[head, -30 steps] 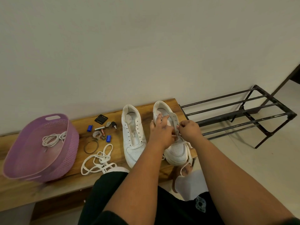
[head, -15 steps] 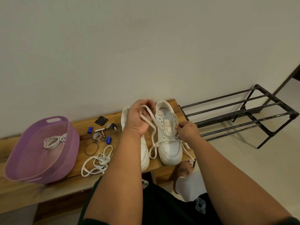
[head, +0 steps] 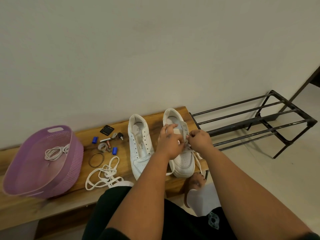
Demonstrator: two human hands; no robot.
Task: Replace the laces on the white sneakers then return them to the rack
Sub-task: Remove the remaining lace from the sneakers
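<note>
Back down from its raised pull, left hand (head: 170,144) joins right hand (head: 199,141), both pinching lace (head: 197,160) over right sneaker (head: 181,160); best thread each eyelet flat, evenly tensioned.

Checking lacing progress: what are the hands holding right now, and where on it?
Both hands work at the right white sneaker. The right hand pinches its white lace near the eyelets; the left hand rests on the tongue, its grip unclear.

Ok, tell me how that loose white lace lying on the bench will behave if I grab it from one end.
The loose white lace lies in slack tangled loops, so it is probably floppy and would trail. Its loops cross over each other, so it may snag into a knot. It looks thin and flat, likely very light.
</note>
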